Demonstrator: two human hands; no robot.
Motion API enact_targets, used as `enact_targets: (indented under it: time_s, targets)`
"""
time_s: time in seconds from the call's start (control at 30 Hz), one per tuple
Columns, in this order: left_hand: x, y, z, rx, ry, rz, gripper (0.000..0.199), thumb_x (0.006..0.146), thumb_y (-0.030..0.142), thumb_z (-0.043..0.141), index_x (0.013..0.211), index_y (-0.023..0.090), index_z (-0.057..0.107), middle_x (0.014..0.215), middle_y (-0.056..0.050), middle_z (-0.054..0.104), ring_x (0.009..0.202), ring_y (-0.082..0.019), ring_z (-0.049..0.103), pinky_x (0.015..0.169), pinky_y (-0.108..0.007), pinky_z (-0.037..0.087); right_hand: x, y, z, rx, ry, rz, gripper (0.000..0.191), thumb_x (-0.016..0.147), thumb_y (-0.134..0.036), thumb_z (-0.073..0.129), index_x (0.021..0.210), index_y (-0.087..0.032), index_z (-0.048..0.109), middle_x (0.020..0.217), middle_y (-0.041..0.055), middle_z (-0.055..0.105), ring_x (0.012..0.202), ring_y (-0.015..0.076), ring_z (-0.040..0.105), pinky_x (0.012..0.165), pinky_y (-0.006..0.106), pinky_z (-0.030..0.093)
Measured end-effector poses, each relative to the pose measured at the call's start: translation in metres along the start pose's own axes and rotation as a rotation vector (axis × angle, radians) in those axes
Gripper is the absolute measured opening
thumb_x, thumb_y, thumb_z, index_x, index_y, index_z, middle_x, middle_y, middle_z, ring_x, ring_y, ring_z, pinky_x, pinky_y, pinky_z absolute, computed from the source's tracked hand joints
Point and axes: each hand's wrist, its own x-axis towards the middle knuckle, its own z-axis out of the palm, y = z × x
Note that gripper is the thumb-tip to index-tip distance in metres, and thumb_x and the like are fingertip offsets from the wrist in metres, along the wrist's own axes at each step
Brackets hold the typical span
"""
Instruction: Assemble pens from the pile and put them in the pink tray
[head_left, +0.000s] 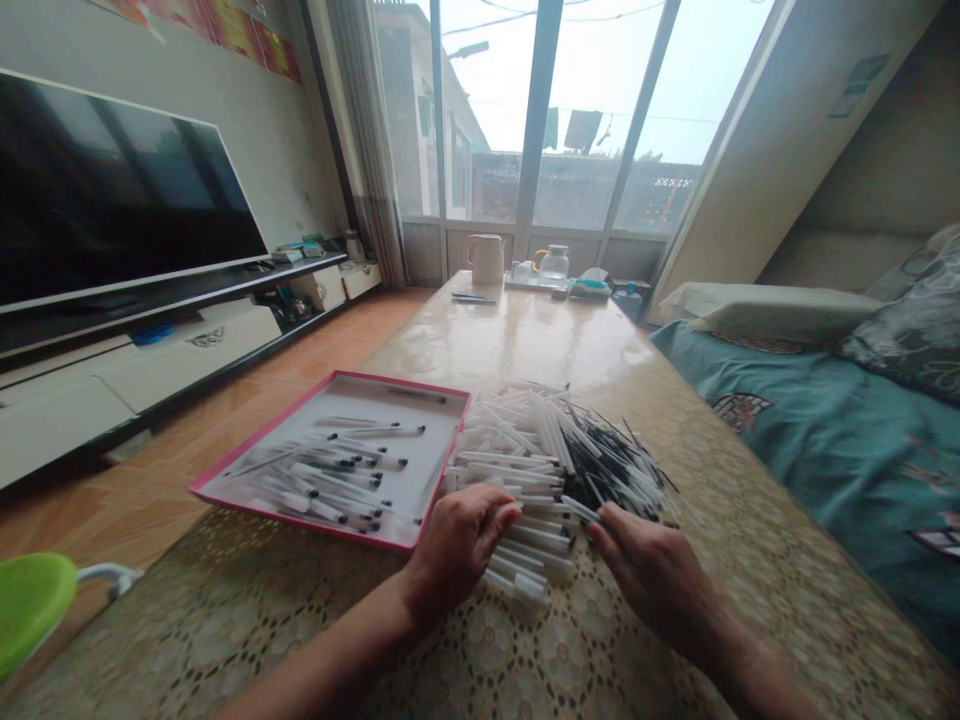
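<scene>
My left hand (469, 530) is closed at the right edge of a pink-rimmed tray (330, 377), its fingers curled; what they hold, if anything, is hidden. Between thumb and fingers of my right hand (656, 560) is a slim whitish pen barrel (580, 509), pointing up and to the left. Between the hands lie white pens with dark ends (536, 542). Behind them is a heap of white pen barrels (510, 425). Thin black pen refills (604, 450) are piled just beyond my right hand. Several clear pens with black ends (337, 470) lie inside the tray.
A patterned, glossy cover lies over the long table (570, 655). At its far end stand a beige jug (487, 260), a glass pitcher (554, 263) and a tissue pack (591, 287). A green stool (34, 605) is at lower left, a teal-covered couch (817, 430) on the right.
</scene>
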Motion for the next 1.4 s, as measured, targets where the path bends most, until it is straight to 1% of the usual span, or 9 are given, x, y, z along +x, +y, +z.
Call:
enact_targets:
  time_s: [0.13, 0.23, 0.3, 0.47, 0.57, 0.67, 0.73, 0.9, 1.4]
  targets:
    - [0.0, 0.001, 0.004, -0.2, 0.233, -0.132, 0.042, 0.088, 0.025, 0.049, 0.129, 0.016, 0.047, 0.106, -0.011, 0.065, 0.088, -0.019, 0.062, 0.081, -0.033, 0.05, 0.002, -0.015, 0.003, 0.05, -0.023, -0.002, 0.029, 0.098, -0.03, 0.031, 0.076, -0.022, 0.048, 0.063, -0.0006, 0.06, 0.053, 0.0134, 0.06, 0.049, 0.022, 0.033]
    - [-0.002, -0.001, 0.005, -0.293, 0.297, -0.145, 0.045, 0.087, 0.023, 0.051, 0.131, 0.018, 0.044, 0.108, -0.011, 0.062, 0.083, -0.017, 0.062, 0.077, -0.033, 0.05, 0.001, -0.021, 0.006, 0.082, -0.026, -0.015, 0.028, 0.098, -0.031, 0.031, 0.082, -0.022, 0.052, 0.064, 0.0, 0.062, 0.054, 0.0135, 0.061, 0.049, 0.021, 0.035]
    - [-0.006, 0.001, 0.007, -0.356, 0.255, -0.156, 0.037, 0.084, 0.022, 0.055, 0.121, 0.018, 0.052, 0.097, -0.008, 0.064, 0.08, -0.016, 0.061, 0.076, -0.032, 0.05, 0.001, -0.025, 0.006, 0.124, -0.043, -0.013, 0.026, 0.098, -0.03, 0.031, 0.086, -0.021, 0.052, 0.066, 0.0005, 0.063, 0.057, 0.0141, 0.063, 0.05, 0.021, 0.037]
    - [-0.015, 0.014, 0.017, -0.816, -0.112, -0.394, 0.037, 0.073, 0.027, 0.071, 0.105, 0.015, 0.056, 0.07, 0.001, 0.062, 0.058, -0.011, 0.059, 0.052, -0.022, 0.047, 0.0, -0.037, 0.009, 0.235, -0.082, -0.072, 0.025, 0.097, -0.026, 0.031, 0.082, -0.02, 0.049, 0.068, 0.0008, 0.06, 0.056, 0.0131, 0.059, 0.052, 0.022, 0.037]
    - [-0.015, 0.02, 0.021, -0.975, -0.172, -0.492, 0.036, 0.067, 0.033, 0.076, 0.093, 0.013, 0.06, 0.066, 0.0, 0.064, 0.052, -0.01, 0.058, 0.048, -0.019, 0.043, 0.001, -0.042, 0.01, 0.305, -0.121, -0.138, 0.025, 0.098, -0.025, 0.032, 0.086, -0.02, 0.053, 0.071, 0.0013, 0.061, 0.06, 0.0127, 0.059, 0.054, 0.021, 0.039]
    - [-0.015, 0.019, 0.022, -1.029, -0.159, -0.503, 0.034, 0.065, 0.038, 0.077, 0.081, 0.011, 0.064, 0.06, -0.001, 0.064, 0.049, -0.009, 0.056, 0.048, -0.02, 0.044, 0.002, -0.043, 0.007, 0.388, -0.12, -0.128, 0.024, 0.097, -0.03, 0.034, 0.094, -0.02, 0.055, 0.077, 0.0024, 0.063, 0.066, 0.0138, 0.061, 0.059, 0.022, 0.043]
    - [-0.015, 0.015, 0.02, -1.066, -0.099, -0.516, 0.033, 0.066, 0.038, 0.077, 0.081, 0.011, 0.065, 0.057, -0.001, 0.064, 0.049, -0.01, 0.056, 0.049, -0.021, 0.045, 0.002, -0.039, 0.003, 0.464, -0.095, -0.017, 0.025, 0.097, -0.034, 0.034, 0.096, -0.02, 0.055, 0.074, 0.0014, 0.062, 0.064, 0.014, 0.06, 0.059, 0.022, 0.044]
    - [-0.015, 0.004, 0.014, -1.123, 0.096, -0.572, 0.032, 0.065, 0.034, 0.079, 0.082, 0.012, 0.064, 0.063, -0.001, 0.065, 0.056, -0.011, 0.059, 0.053, -0.021, 0.047, 0.0, -0.021, -0.005, 0.725, -0.11, 0.271, 0.042, 0.097, -0.042, 0.026, 0.065, -0.021, 0.042, 0.053, -0.0046, 0.042, 0.047, 0.0104, 0.043, 0.045, 0.02, 0.035]
    - [-0.016, -0.001, 0.014, -1.124, 0.1, -0.546, 0.027, 0.07, 0.031, 0.076, 0.083, 0.011, 0.063, 0.063, 0.0, 0.066, 0.056, -0.01, 0.059, 0.053, -0.02, 0.048, -0.002, -0.015, -0.004, 0.708, -0.141, 0.219, 0.027, 0.094, -0.037, 0.041, 0.077, -0.02, 0.052, 0.063, -0.0029, 0.054, 0.052, 0.0104, 0.051, 0.05, 0.02, 0.041]
